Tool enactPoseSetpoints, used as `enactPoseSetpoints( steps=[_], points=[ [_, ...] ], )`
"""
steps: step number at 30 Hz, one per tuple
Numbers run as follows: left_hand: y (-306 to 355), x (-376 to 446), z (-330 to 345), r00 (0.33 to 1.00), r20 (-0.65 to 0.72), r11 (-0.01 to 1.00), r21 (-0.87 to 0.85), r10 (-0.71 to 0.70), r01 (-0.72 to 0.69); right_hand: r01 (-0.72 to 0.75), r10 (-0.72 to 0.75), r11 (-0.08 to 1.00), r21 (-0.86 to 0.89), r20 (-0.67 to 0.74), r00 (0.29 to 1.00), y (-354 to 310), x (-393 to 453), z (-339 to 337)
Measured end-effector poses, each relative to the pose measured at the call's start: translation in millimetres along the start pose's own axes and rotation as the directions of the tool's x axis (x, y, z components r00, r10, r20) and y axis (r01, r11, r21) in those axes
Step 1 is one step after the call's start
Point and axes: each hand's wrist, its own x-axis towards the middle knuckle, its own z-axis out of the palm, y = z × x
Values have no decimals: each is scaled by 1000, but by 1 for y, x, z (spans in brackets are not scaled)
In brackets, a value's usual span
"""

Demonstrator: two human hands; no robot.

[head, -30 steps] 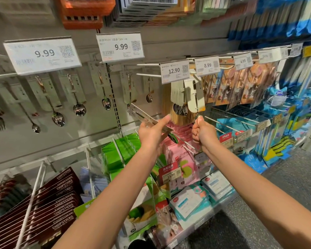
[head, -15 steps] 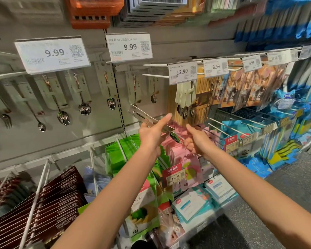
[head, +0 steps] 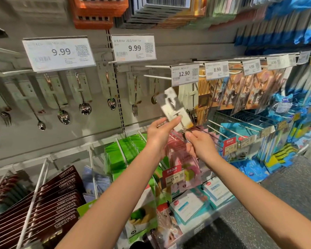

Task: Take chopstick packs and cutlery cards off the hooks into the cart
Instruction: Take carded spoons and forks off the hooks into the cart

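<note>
Since half a sec ago the cutlery card (head: 174, 108) has swung up from lying flat to standing tilted, top leaning left, and the right hand (head: 201, 146) has come in under it; left hand (head: 160, 133) pinches the card's lower edge btwn thumb and curled fingers; right hand's fingers are curled at the card's bottom end, pinching what looks like the utensil's tip, too blurred to be sure; card is held in mid-air in front of the 12.90 price tag (head: 185, 74), off its hook; spoon and fork cards (head: 83, 94) hang on the wall to the left; dark chopstick packs (head: 61, 200) sit on hooks lower left; pink packs (head: 183, 159) hang below the hands.
</note>
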Motion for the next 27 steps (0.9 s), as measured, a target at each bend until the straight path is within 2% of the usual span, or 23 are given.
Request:
enactPoseSetpoints(
  steps=[2,5,7,12,16,21,27],
  points=[
    [1,2,-2,1000,7,1000,11,-4,4,-94,100,985,143,-33,994,5,5,-6],
    [1,4,-7,1000,6,1000,1,4,-4,-109,162,952,285,-168,973,1,7,-17],
    [1,3,-9,1000,-2,1000,-9,9,-9,-88,171,942,324,-239,956,0,7,-21],
    [2,-1,-8,1000,-12,1000,-8,13,-13,-69,178,938,339,-304,936,0,3,-24],
    [5,-4,-4,1000,-14,1000,-5,3,-3,-64,186,910,410,-265,946,-5,10,-31],
    [10,-9,1,1000,-2,999,-32,-14,14,-174,240,888,427,-106,965,-4,29,-36],
    [9,-9,-1,999,-34,998,-53,-32,30,-322,356,835,445,7,934,-8,56,-24]
  ],
)
